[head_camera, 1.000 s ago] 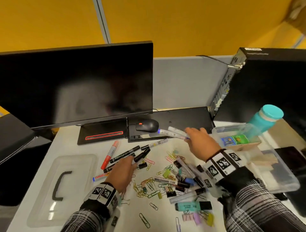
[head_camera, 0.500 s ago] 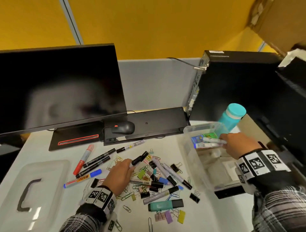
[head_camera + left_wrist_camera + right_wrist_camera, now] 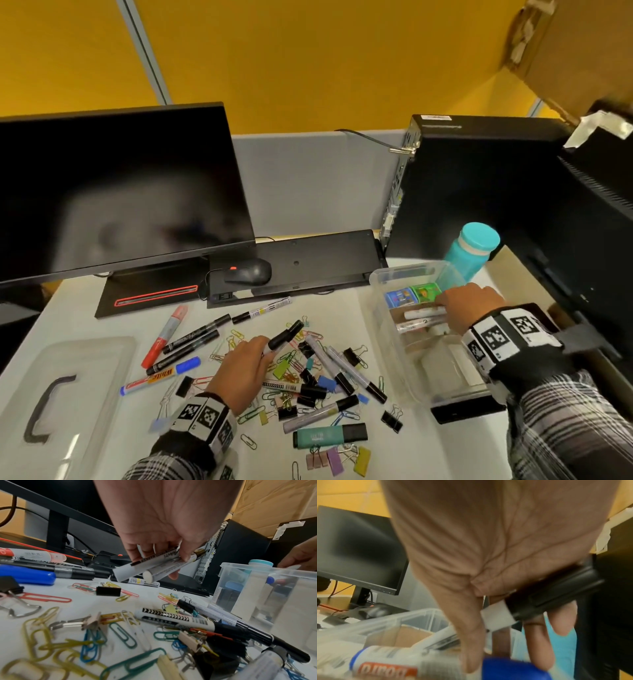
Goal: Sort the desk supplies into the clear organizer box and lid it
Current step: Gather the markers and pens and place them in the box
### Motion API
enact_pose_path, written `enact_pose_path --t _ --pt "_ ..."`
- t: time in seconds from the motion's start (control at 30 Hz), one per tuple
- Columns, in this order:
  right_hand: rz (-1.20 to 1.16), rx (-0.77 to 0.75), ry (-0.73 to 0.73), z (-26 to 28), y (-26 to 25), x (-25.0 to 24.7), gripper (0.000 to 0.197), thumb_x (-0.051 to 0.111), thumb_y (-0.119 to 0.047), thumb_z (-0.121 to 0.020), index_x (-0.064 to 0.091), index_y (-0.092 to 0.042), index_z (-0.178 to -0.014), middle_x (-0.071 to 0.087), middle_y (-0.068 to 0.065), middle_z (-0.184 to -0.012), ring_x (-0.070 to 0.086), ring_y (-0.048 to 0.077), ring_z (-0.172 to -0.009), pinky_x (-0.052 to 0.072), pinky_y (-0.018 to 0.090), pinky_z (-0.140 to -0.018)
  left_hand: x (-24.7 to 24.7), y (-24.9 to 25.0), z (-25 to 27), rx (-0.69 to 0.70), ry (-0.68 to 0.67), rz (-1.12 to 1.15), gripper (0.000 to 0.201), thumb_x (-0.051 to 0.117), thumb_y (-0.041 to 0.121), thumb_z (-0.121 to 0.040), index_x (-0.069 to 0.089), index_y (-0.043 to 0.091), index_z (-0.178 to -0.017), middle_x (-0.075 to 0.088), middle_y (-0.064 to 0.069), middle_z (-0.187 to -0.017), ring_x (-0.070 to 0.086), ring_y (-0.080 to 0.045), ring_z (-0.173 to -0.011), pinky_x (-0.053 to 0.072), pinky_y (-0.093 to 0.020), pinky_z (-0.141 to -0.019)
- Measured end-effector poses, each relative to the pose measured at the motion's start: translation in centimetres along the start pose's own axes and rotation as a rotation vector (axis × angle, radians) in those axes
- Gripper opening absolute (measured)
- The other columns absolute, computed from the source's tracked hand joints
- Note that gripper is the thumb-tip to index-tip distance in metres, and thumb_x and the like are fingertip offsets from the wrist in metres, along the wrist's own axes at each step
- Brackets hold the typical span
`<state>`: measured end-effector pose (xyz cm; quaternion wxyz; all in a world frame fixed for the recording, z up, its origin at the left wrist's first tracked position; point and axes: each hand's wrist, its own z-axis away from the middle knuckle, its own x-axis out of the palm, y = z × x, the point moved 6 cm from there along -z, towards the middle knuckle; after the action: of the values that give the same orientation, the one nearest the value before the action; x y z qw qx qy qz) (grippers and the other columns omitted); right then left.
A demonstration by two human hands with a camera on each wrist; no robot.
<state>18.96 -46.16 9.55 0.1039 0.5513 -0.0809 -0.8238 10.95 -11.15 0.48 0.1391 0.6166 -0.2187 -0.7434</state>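
Along the right edge of the worktop [image 3: 342, 308], the clear organizer box [image 3: 404, 356] sits hemmed in — computer tower [image 3: 479, 192] behind, teal bottle [image 3: 474, 251] at its far corner — with bare room only on its near side. My right hand [image 3: 471, 308] reaches into the box from the right, fingers curled round two markers [image 3: 423, 318] that lie across the compartment. My left hand [image 3: 245, 371] hovers low over the scattered clips [image 3: 291, 363] and pens — gripping two markers [image 3: 159, 564], tips angled up. At far left the lid [image 3: 65, 401] lies flat, well apart.
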Motion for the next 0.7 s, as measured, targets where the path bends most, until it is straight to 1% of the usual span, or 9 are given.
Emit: enact_pose_path --t 0.07,0.13,0.2,0.27,0.37,0.47,0.53,0.6,0.7 --pt "-0.084 -0.029 0.017 -0.2 -0.3 0.1 0.027 0.056 -0.041 -0.088 0.058 -0.037 -0.115 0.063 -0.005 -0.114 0.057 0.019 -0.105 0.043 0.034 -0.093 0.0 0.2 -0.2 0.008 0.007 0.002 0.014 0.033 0.038 -0.099 0.043 0.028 -0.096 0.05 0.008 -0.083 0.046 -0.013 -0.079 0.037 -0.031 -0.069" --pt "-0.202 -0.092 0.098 0.1 -0.3 -0.3 0.019 0.056 -0.042 -0.088 0.063 -0.042 -0.106 0.066 -0.01 -0.11 0.059 0.017 -0.1 0.044 0.033 -0.091 -0.1 0.5 -0.6 0.024 0.018 0.002 0.015 0.034 0.037 -0.099 0.045 0.027 -0.097 0.05 0.007 -0.082 0.047 -0.014 -0.078 0.037 -0.031 -0.068" --pt "-0.357 -0.146 0.152 1.0 0.2 -0.3 0.02 0.054 -0.03 -0.091 0.067 -0.04 -0.102 0.068 -0.011 -0.11 0.061 0.015 -0.098 0.047 0.033 -0.091 0.0 0.7 -0.8 0.038 0.013 -0.006 0.017 0.034 0.038 -0.098 0.046 0.025 -0.098 0.051 0.006 -0.083 0.048 -0.015 -0.078 0.039 -0.033 -0.069" --pt "-0.531 -0.155 0.19 2.0 1.1 0.4 0.024 0.055 -0.019 -0.091 0.07 -0.033 -0.103 0.068 -0.006 -0.112 0.062 0.018 -0.101 0.048 0.036 -0.094 0.3 1.0 -1.0 0.045 0.001 -0.008 0.018 0.034 0.038 -0.098 0.046 0.025 -0.1 0.053 0.006 -0.082 0.05 -0.014 -0.076 0.04 -0.033 -0.068" --pt "-0.711 -0.145 0.266 3.1 3.0 2.1 0.032 0.057 -0.012 -0.088 0.065 -0.035 -0.109 0.062 -0.002 -0.123 0.056 0.019 -0.112 0.044 0.039 -0.1 0.8 1.9 -1.0 0.061 -0.02 0.011 0.018 0.033 0.039 -0.098 0.043 0.024 -0.094 0.05 0.007 -0.075 0.049 -0.012 -0.069 0.037 -0.031 -0.062" --pt "-0.709 0.044 0.255 3.5 5.2 4.9 0.043 0.056 -0.02 -0.091 0.049 -0.024 -0.133 0.037 0.005 -0.147 0.038 0.025 -0.132 0.033 0.042 -0.11 1.1 3.7 -1.2 0.106 -0.033 -0.001 0.018 0.03 0.04 -0.099 0.038 0.026 -0.091 0.046 0.007 -0.071 0.045 -0.009 -0.063 0.034 -0.027 -0.056" --pt "-0.734 0.165 0.258 3.7 5.8 6.4 0.051 0.053 -0.025 -0.093 0.038 -0.016 -0.141 0.026 0.007 -0.153 0.031 0.027 -0.137 0.029 0.044 -0.113 0.6 5.9 -1.8 0.139 -0.019 -0.031 0.013 0.03 0.035 -0.1 0.037 0.028 -0.093 0.044 0.01 -0.075 0.043 -0.008 -0.065 0.032 -0.027 -0.058" --pt "-0.844 0.235 0.233 3.9 5.6 7.8 0.054 0.048 -0.026 -0.095 0.03 -0.01 -0.144 0.024 0.011 -0.154 0.031 0.03 -0.137 0.028 0.044 -0.113 -0.3 9.1 -2.8 0.183 0.018 -0.046 0.011 0.03 0.033 -0.1 0.039 0.029 -0.096 0.045 0.009 -0.08 0.045 -0.012 -0.07 0.034 -0.029 -0.063" --pt "-0.882 0.312 0.231 4.1 4.8 9.1 0.055 0.04 -0.035 -0.096 0.029 -0.012 -0.144 0.038 0.014 -0.146 0.044 0.035 -0.127 0.038 0.045 -0.104 -1.0 15.2 -4.7 0.299 0.046 -0.134 0.019 0.031 0.033 -0.1 0.046 0.024 -0.109 0.048 0.005 -0.096 0.048 -0.017 -0.084 0.039 -0.032 -0.074"
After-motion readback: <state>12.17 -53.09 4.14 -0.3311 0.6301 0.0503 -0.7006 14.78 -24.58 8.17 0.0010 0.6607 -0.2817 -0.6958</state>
